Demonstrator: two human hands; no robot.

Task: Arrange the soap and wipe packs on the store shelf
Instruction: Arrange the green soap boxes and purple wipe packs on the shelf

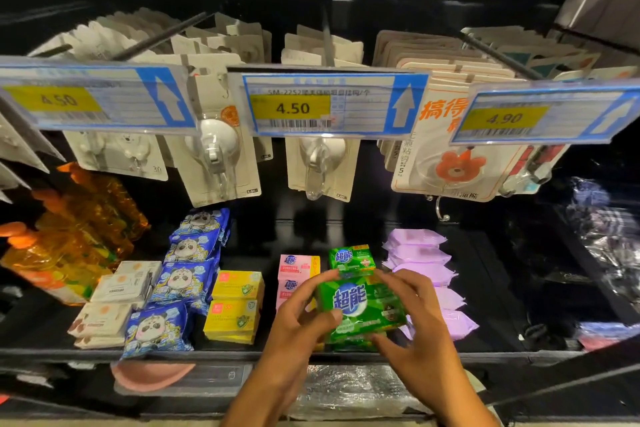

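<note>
Right of the pink soap packs (298, 266), my left hand (294, 326) pinches the left end of the green soap pack (360, 309), lying crosswise at the front of the shelf (502, 354), while my right hand (419, 333) grips its right end beside the purple wipe packs (420, 258).

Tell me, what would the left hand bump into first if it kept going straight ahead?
The left hand grips the green soap pack; beyond that, probably the second green pack behind it, perhaps grazing the pink soap boxes. Depth is unclear.
</note>
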